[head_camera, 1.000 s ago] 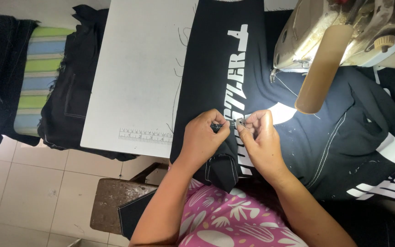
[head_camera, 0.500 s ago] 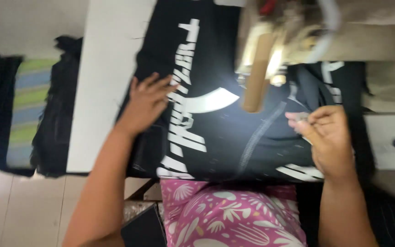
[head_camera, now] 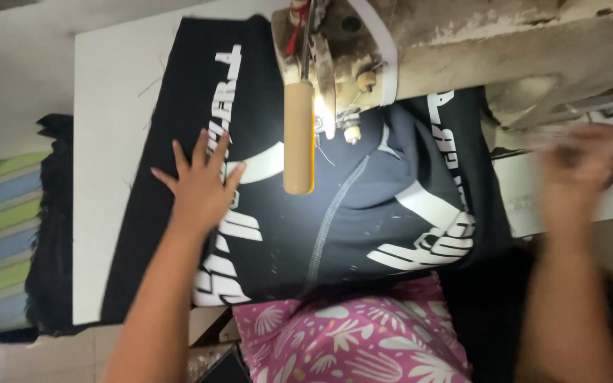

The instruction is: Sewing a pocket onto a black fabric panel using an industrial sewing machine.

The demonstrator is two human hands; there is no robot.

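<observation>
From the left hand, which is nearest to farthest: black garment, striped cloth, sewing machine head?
1. Black garment: directly under the left hand, touching.
2. Sewing machine head: up and to its right.
3. Striped cloth: at the far left edge.

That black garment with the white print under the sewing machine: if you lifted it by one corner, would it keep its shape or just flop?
The black garment would probably flop: it lies limp on the white table and drapes over the near edge. It looks light, since the flat left hand alone seems to keep it spread. It may slide easily on the smooth tabletop.
</observation>
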